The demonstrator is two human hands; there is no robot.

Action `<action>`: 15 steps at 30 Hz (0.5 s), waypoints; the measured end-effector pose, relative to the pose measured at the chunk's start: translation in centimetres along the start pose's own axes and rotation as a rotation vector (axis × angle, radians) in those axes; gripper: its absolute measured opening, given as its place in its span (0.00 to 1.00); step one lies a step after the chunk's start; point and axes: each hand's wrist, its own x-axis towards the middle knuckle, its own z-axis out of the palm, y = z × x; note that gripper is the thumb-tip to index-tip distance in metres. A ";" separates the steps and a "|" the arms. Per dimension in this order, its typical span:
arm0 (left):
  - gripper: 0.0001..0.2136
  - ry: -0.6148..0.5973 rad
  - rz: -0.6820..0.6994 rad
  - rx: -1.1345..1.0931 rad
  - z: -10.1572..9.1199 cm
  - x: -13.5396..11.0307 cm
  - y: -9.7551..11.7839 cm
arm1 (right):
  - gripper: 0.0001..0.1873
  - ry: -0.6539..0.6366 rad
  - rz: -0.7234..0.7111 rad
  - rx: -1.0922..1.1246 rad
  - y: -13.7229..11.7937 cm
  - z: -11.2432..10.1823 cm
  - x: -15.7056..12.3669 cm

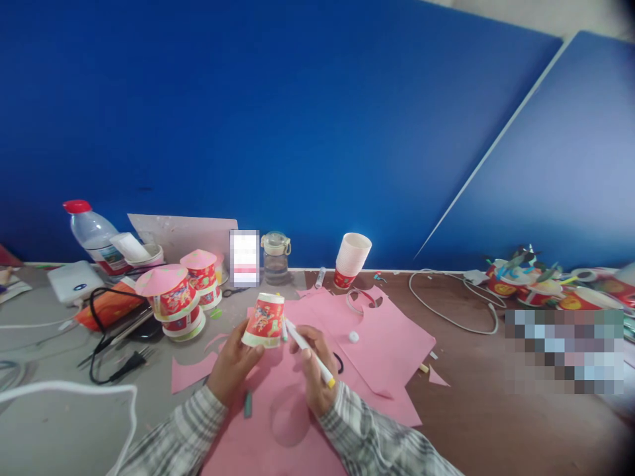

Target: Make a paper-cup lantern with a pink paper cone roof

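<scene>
In the lower middle, the left hand [232,361] holds a red cup [268,320] and the right hand [315,387] holds a white pen [320,365].

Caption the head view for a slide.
Left hand holds a red patterned paper cup while the right hand holds a white marker over pink paper.

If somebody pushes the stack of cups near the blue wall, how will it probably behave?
The stack of cups would probably tip easily, because it stands tall and is narrower at its bottom than at its top. It is likely light for its size, since it looks like thin paper. If it falls, its round sides may let it roll.
</scene>
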 end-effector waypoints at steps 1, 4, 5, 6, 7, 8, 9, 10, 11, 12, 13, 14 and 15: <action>0.30 0.008 0.032 0.022 0.0 -0.1 0.2 | 0.19 0.025 0.005 0.043 0.1 0.1 0.1; 0.32 0.060 0.101 0.113 0.2 -0.3 0.2 | 0.20 0.070 0.020 0.112 0.5 0.5 0.7; 0.33 0.079 0.112 0.137 0.2 -0.4 0.1 | 0.19 0.081 0.027 0.105 0.6 0.6 0.9; 0.34 0.092 0.120 0.154 0.3 -0.5 0.1 | 0.18 0.095 0.033 0.090 0.8 0.6 1.1; 0.35 0.098 0.127 0.162 0.3 -0.5 0.0 | 0.17 0.114 0.033 0.074 1.1 0.7 1.2; 0.35 0.099 0.133 0.166 0.3 -0.6 0.0 | 0.16 0.139 0.030 0.065 1.3 0.7 1.4; 0.35 0.099 0.141 0.175 0.3 -0.6 0.1 | 0.16 0.160 0.028 0.061 1.5 0.8 1.4; 0.35 0.095 0.152 0.191 0.3 -0.7 0.2 | 0.17 0.168 0.025 0.061 1.7 0.8 1.5; 0.34 0.086 0.167 0.212 0.4 -0.7 0.3 | 0.19 0.163 0.022 0.065 1.9 0.9 1.5; 0.33 0.071 0.186 0.236 0.4 -0.8 0.4 | 0.20 0.149 0.020 0.069 2.1 0.9 1.5; 0.32 0.051 0.207 0.261 0.4 -0.9 0.5 | 0.20 0.133 0.017 0.074 2.2 1.0 1.5; 0.32 0.026 0.227 0.281 0.4 -1.0 0.6 | 0.20 0.116 0.011 0.080 2.2 1.0 1.5; 0.31 -0.003 0.243 0.286 0.4 -1.1 0.7 | 0.20 0.101 0.005 0.084 2.3 1.0 1.4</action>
